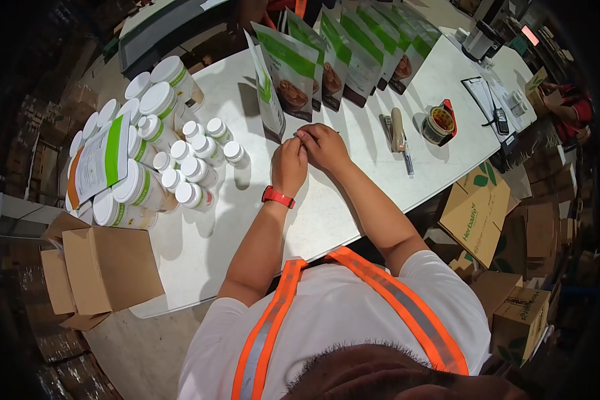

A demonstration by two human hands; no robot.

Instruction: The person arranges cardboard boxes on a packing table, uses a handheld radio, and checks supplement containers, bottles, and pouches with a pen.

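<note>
My left hand (290,168), with a red watch (279,197) on its wrist, rests on the white table (247,235) with its fingers curled in. Against it lies my right hand (325,148), also closed, and the fingertips of both meet. Anything held between them is hidden. Just beyond my hands stands a row of upright green-and-white pouches (290,70). Several small white bottles (199,171) stand to the left, beside larger white tubs (140,183). A flat pouch (102,160) lies on top of the tubs.
An open cardboard box (117,267) sits at the left table edge. On the right are a stapler (397,130), a pen (409,162), a tape dispenser (439,125) and a clipboard (477,97) with a radio (500,121). Cartons (477,210) stand beyond the right edge. A person (570,107) is far right.
</note>
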